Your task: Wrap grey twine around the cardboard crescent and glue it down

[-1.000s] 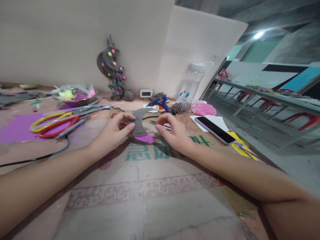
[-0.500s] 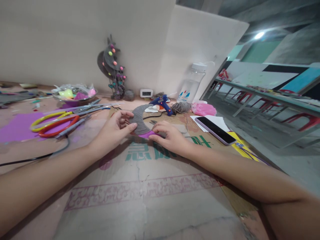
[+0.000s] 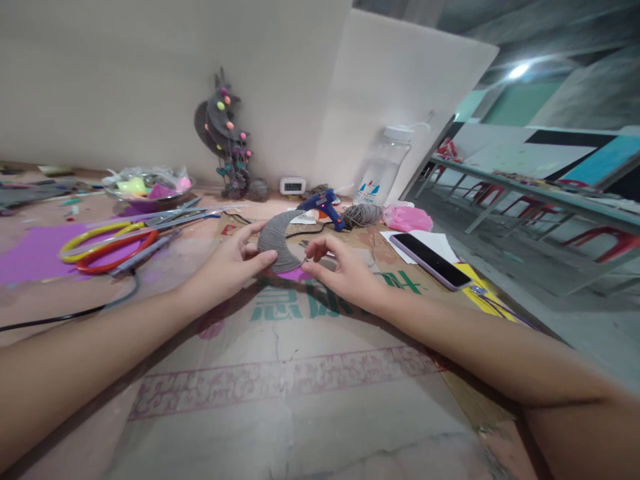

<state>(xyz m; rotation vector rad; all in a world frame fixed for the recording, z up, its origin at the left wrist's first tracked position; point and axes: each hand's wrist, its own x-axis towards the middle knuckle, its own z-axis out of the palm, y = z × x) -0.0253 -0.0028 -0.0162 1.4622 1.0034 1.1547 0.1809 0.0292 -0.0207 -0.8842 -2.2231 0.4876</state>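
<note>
A crescent moon shape wrapped in grey yarn (image 3: 277, 245) is held in my left hand (image 3: 235, 260), thumb on its front face and fingers behind its left edge. My right hand (image 3: 343, 270) is at the crescent's lower right tip, with thumb and forefinger curled close together. Whatever lies in that pinch is too small to make out. Under the crescent shows a bit of purple sheet (image 3: 294, 273). Behind it rests a blue glue gun (image 3: 325, 205), with a ball of grey yarn (image 3: 364, 215) at its right.
Yellow- and red-handled scissors (image 3: 117, 250) lie at left near a bowl of colourful pieces (image 3: 190, 190). At right are a phone (image 3: 430, 260), a pink bag (image 3: 407, 218) and a water bottle (image 3: 383, 167). A decorated moon hanging (image 3: 225, 127) and a small clock (image 3: 293, 186) are behind. Cardboard (image 3: 250, 413) covers the tabletop.
My right hand has lifted slightly and its fingers have curled up at the crescent's tip. The crescent has shifted a little, still in my left hand.
</note>
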